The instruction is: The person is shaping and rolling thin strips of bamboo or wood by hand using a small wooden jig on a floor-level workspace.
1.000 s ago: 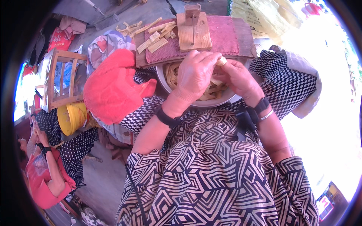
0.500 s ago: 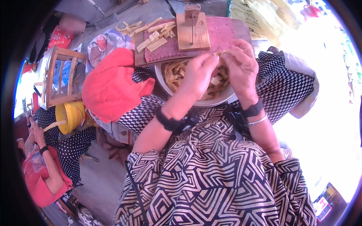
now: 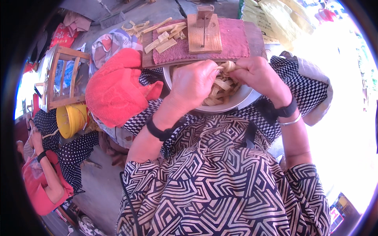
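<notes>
Over a pale round basin (image 3: 232, 107), my two hands hold a tan, flat strip (image 3: 227, 67) with a bunched, knot-like loop in its middle. My left hand (image 3: 193, 80) pinches one end between thumb and fingers. On the other side my right hand (image 3: 258, 74) is closed round the other end, its fingertips partly hidden. Many similar tan strips (image 3: 220, 88) lie tangled in the basin below. Just beyond it, a board (image 3: 256, 43) carries a pink cloth (image 3: 234, 35) and a wooden block (image 3: 205, 39) with an upright piece and a thin dark rod or slot.
Cut strips (image 3: 167, 37) lie at the board's left end. A red towel (image 3: 118, 90) covers my left knee. Further left stand a wooden-framed chair (image 3: 71, 78) and a yellow bucket (image 3: 73, 120), with another person's hand (image 3: 36, 139) nearby. Yellowish sacks (image 3: 271, 19) lie at far right.
My hands have moved apart and lower over the basin, elbows wider. The strip between them now shows a bunched loop. The other person's hands have shifted slightly beside the bucket.
</notes>
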Demonstrator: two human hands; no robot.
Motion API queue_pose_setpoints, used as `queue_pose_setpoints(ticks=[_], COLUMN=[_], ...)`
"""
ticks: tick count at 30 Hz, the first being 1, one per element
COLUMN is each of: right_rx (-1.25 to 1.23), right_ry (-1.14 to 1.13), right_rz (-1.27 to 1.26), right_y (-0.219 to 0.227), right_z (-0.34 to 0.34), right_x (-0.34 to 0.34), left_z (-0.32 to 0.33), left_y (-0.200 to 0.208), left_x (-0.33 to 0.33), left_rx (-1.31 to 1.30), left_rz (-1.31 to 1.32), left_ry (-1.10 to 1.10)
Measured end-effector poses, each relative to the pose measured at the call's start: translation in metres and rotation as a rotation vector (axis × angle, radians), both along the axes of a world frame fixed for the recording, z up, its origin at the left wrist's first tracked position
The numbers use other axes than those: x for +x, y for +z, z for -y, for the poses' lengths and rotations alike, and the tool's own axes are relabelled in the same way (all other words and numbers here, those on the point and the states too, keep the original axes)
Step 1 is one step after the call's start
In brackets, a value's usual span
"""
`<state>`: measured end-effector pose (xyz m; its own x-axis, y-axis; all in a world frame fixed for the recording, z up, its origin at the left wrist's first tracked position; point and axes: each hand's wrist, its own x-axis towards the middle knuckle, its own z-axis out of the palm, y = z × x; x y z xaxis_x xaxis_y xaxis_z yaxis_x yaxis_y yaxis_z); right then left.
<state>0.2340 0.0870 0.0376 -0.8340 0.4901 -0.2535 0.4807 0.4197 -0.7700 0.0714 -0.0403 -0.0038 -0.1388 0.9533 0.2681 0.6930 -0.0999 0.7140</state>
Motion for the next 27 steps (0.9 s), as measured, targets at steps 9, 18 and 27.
queue_pose_setpoints(ticks=[9, 18, 27], right_rx=[-0.048, -0.423, 0.075], right_ry=[-0.016, -0.151, -0.342], right_rz=[-0.155, -0.220, -0.330], right_y=[0.017, 0.011, -0.035], right_z=[0.010, -0.003, -0.026], right_x=[-0.006, -0.024, -0.045], left_z=[-0.002, -0.014, -0.049], left_y=[0.025, 0.032, -0.011], left_x=[-0.019, -0.054, -0.069], left_rx=[-0.174, -0.442, -0.341], left_rz=[0.106, 0.550, 0.704], left_ry=[-0.168, -0.298, 0.066])
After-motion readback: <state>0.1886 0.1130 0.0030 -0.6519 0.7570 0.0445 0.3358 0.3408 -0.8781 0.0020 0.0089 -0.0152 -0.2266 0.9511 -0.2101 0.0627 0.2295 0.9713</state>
